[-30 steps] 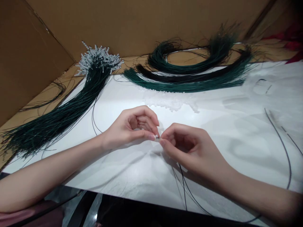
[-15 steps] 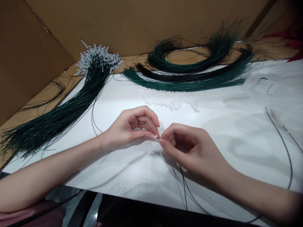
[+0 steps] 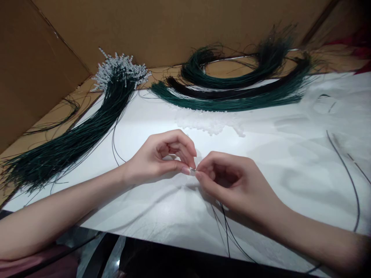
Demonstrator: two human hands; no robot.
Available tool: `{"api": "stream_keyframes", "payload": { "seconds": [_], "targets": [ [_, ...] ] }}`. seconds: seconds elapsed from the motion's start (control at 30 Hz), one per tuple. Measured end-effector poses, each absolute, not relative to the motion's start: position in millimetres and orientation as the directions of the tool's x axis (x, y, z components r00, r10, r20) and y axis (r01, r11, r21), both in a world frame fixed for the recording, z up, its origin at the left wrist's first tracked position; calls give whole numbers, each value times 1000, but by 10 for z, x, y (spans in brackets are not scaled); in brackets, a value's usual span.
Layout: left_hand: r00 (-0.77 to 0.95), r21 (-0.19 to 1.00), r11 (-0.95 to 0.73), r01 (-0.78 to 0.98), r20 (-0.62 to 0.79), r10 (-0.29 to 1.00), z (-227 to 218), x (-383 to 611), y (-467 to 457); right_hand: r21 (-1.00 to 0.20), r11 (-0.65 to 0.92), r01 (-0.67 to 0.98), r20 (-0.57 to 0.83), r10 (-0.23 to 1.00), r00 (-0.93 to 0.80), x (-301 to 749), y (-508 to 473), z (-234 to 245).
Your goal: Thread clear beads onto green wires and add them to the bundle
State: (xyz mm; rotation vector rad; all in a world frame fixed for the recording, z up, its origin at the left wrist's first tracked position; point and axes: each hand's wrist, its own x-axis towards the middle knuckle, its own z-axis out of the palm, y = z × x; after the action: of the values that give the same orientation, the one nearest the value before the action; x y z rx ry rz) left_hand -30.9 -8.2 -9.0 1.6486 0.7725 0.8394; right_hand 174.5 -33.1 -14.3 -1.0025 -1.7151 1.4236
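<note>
My left hand (image 3: 168,154) is closed in a pinch, with thumb and fingertips on a tiny white bead (image 3: 192,170). Fingertip to fingertip with it, my right hand (image 3: 234,177) pinches the end of a thin dark cord at the bead. Whether the cord's tip is inside the bead's hole is too small to tell. Below my right hand, dark cords (image 3: 226,227) hang down across the white board and over its front edge. Beyond both hands lies a loose spread of small white beads (image 3: 210,122).
A long bundle of dark green cords (image 3: 87,135) with white beaded tips (image 3: 121,71) lies at left. Curved bundles of green and black cords (image 3: 232,104) rest at the back. Cardboard walls (image 3: 174,31) stand behind the white board (image 3: 139,216). One loose cord (image 3: 349,173) is at right.
The bead and cord tip between my fingertips have shifted very slightly. Both hands otherwise keep the same place and pinch.
</note>
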Motion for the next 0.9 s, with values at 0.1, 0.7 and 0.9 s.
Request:
{"api": "stream_keyframes", "payload": {
  "seconds": [0.1,0.7,0.9],
  "targets": [
    [545,974,-217,74,143,826,-87,-308,-81,-985,112,135,36,881,-472,1748,-334,-143],
    [574,912,-392,120,259,777,-88,-311,-105,-985,104,140,26,881,-472,1756,-331,-150],
    [561,903,-414,113,286,777,-94,-314,-111,-985,110,136,35,884,-467,1745,-328,-151]
  ]
}}
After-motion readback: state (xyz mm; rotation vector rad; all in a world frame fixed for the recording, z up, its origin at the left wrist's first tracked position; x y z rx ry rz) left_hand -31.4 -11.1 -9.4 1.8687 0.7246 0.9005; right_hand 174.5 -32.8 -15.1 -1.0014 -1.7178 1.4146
